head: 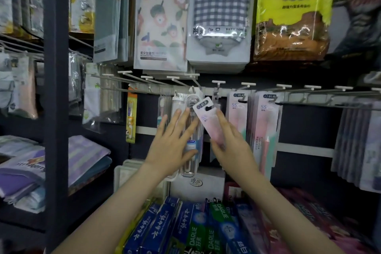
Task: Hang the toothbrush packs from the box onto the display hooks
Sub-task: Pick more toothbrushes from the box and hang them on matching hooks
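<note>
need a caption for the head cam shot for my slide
Right hand holds a tilted pink toothbrush pack below the display hooks; open left hand rests on clear packs already hanging.

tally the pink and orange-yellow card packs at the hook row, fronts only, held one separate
held pink pack, in the right hand: 1
hanging pink packs, fronts only: 2
orange-yellow pack, hanging: 1
total: 4, with any packs behind the fronts hidden

Toothbrush packs point(263, 130) hanging on hooks point(245, 86), toothpaste boxes point(198, 231) below
</note>
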`<state>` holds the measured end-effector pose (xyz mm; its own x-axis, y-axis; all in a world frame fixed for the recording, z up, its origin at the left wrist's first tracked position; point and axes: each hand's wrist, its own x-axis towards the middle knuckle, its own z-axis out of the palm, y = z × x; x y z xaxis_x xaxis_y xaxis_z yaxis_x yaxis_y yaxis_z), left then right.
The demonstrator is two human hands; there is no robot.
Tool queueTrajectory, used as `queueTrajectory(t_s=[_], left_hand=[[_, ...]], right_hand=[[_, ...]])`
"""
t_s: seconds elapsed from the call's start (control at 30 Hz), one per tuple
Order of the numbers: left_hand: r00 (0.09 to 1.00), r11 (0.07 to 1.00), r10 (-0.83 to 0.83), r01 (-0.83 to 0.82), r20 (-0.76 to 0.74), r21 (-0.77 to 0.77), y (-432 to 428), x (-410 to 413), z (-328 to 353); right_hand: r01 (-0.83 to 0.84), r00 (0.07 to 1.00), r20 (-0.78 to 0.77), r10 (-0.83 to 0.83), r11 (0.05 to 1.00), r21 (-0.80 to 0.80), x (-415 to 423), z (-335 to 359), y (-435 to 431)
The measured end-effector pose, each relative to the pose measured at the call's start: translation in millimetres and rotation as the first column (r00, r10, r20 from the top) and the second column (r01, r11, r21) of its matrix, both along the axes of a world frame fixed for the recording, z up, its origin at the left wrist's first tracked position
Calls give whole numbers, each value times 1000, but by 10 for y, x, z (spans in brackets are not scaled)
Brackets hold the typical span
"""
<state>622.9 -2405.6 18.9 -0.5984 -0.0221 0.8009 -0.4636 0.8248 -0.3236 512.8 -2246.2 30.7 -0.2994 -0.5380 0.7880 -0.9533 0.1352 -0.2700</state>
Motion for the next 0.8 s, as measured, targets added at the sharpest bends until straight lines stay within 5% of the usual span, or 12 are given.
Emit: queueTrajectory(t_s=[0.8], left_hand=[[993, 993, -85, 78, -79, -91, -202, -92, -58]], right_hand=[[175, 918, 384, -99, 970, -166, -433, 121, -1011]])
